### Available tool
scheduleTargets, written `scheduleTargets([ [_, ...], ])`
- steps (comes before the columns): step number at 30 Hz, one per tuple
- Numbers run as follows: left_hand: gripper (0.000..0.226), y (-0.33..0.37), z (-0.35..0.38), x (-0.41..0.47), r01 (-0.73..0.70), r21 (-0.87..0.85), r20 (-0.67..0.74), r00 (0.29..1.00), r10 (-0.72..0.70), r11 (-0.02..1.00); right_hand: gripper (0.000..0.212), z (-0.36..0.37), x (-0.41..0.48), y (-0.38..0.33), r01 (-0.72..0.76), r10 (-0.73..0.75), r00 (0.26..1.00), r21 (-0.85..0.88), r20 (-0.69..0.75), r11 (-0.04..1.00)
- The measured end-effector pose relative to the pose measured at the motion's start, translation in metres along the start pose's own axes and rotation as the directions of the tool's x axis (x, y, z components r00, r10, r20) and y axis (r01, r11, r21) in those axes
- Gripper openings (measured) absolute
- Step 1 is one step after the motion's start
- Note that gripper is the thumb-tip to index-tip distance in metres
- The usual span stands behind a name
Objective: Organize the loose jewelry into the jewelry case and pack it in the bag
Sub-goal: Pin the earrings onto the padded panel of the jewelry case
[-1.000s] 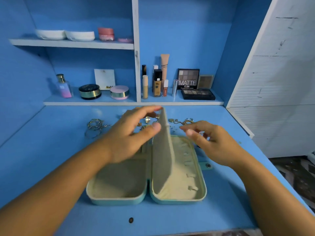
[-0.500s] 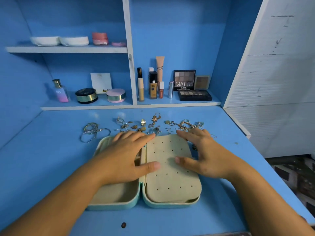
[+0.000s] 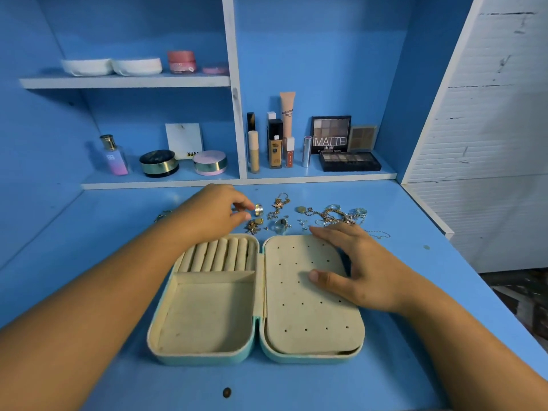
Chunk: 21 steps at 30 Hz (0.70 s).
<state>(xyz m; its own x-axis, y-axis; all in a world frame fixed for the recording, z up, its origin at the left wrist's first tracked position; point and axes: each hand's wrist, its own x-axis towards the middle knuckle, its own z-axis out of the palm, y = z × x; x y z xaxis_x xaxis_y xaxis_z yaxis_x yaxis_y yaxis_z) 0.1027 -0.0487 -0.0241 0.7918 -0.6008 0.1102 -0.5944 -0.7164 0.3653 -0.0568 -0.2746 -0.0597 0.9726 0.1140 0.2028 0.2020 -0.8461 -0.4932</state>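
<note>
Two bare hands reach over a blue desk (image 3: 74,221) where the jewelry case (image 3: 204,358) lies open and flat, its hinge running away from the person. At far left, on the low shelf (image 3: 207,183) behind the desk, stand a perfume bottle (image 3: 114,157) and two round compacts (image 3: 159,163). A few thin bangles (image 3: 161,216) peek out from behind the left wrist. The left hand (image 3: 212,215) hovers past the case's far left corner, fingers curled, thumb and forefinger tips right at a gold ring (image 3: 258,209) standing on edge; whether they pinch it or only touch it I cannot tell. Just below it lie a star-shaped gold charm (image 3: 253,227) and, a little to the right, a chunky silver ring (image 3: 280,225). The case's left half shows a row of padded ring rolls (image 3: 219,256) at the far end and an open cream compartment (image 3: 207,315) nearer. Its right half is covered by a cream panel (image 3: 308,321) dotted with small holes. The right hand (image 3: 364,271) rests on that panel, fingers relaxed and spread, thumb flat on the felt, gripping nothing. Beyond its fingertips the loose jewelry (image 3: 335,216), a tangle of chains and rings, sits on the desk, outside the case. Further back on the shelf stands an eyeshadow palette (image 3: 330,133) marked MATTE.
</note>
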Motion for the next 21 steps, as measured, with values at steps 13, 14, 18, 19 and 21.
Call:
scheduleTargets([
  [13, 0.010, 0.012, 0.015, 0.021, -0.042, 0.089, 0.012, 0.999, 0.041, 0.995, 0.080, 0.001, 0.003, 0.006, -0.001, 0.002, 0.997, 0.018, -0.071, 1.000],
  [14, 0.009, 0.013, 0.015, 0.021, -0.043, 0.092, 0.016, 0.999, 0.041, 0.995, 0.080, 0.001, 0.003, 0.007, -0.002, 0.003, 0.998, 0.012, -0.066, 1.000],
  [18, 0.009, 0.021, 0.009, 0.014, -0.020, 0.031, -0.035, 0.999, 0.021, 0.999, 0.081, 0.000, 0.002, 0.006, -0.002, 0.002, 0.999, -0.006, -0.053, 1.000],
  [19, 0.008, 0.025, 0.007, 0.009, -0.018, -0.015, -0.066, 0.998, 0.017, 1.000, 0.081, 0.000, 0.002, 0.006, -0.002, 0.002, 0.999, -0.006, -0.054, 1.000],
  [21, 0.006, 0.038, 0.003, -0.006, -0.034, -0.122, -0.102, 0.995, 0.021, 0.992, 0.080, 0.000, 0.002, 0.007, -0.005, 0.005, 0.999, -0.005, -0.054, 1.000],
])
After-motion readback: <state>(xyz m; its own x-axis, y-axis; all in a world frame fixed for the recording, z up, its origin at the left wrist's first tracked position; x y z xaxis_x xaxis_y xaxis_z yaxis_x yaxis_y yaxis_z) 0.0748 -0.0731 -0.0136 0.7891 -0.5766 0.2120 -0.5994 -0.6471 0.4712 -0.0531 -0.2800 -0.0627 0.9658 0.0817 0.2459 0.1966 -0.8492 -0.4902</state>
